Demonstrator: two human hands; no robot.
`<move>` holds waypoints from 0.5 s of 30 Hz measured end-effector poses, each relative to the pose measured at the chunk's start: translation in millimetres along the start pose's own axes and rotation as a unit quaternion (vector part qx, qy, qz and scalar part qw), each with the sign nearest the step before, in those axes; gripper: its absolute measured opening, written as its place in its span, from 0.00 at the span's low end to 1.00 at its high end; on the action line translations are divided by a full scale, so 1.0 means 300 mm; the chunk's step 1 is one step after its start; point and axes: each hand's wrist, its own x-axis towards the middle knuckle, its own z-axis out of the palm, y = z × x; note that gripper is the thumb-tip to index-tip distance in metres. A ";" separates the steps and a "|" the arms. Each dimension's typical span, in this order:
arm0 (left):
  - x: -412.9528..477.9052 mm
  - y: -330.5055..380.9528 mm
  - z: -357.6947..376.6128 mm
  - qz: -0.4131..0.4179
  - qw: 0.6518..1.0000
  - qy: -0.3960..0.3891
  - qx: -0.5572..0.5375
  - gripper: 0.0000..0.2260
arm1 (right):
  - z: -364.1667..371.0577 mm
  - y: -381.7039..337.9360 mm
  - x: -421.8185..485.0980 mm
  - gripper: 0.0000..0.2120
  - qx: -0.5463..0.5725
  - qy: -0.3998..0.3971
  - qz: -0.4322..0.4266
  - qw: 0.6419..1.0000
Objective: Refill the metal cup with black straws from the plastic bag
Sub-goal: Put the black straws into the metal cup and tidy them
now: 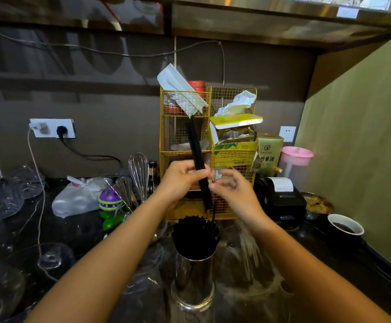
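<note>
While the left hand (180, 180) pinched the black straws (199, 166) mid-length, fingers pressed together, their long axis stood near upright; lower ends hung below those fingers, directly above the metal cup (193, 276). Right hand (231, 187), fingers loosely curled, beside the bundle.

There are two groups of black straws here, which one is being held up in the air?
The bundle of black straws gripped by the left hand, tilted above the counter. The other straws stand fanned out in the metal cup below, untouched.
</note>
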 end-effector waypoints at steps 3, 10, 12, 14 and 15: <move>-0.019 -0.025 -0.001 -0.009 0.996 -0.053 0.074 0.05 | -0.021 -0.092 -0.006 0.28 -0.050 0.002 -0.106 0.993; -0.071 -0.161 0.023 -0.058 0.985 -0.103 0.122 0.08 | 0.020 -0.131 -0.018 0.19 -0.264 0.024 -0.239 0.934; -0.080 -0.192 0.024 -0.058 0.981 -0.113 0.149 0.05 | 0.035 -0.086 -0.018 0.16 -0.325 0.028 -0.252 0.911; -0.090 -0.217 0.027 -0.056 0.977 -0.107 0.174 0.06 | 0.045 -0.042 -0.018 0.15 -0.340 0.023 -0.250 0.906; -0.094 -0.229 0.028 -0.055 0.976 -0.100 0.184 0.07 | 0.048 -0.025 -0.018 0.15 -0.341 0.023 -0.246 0.907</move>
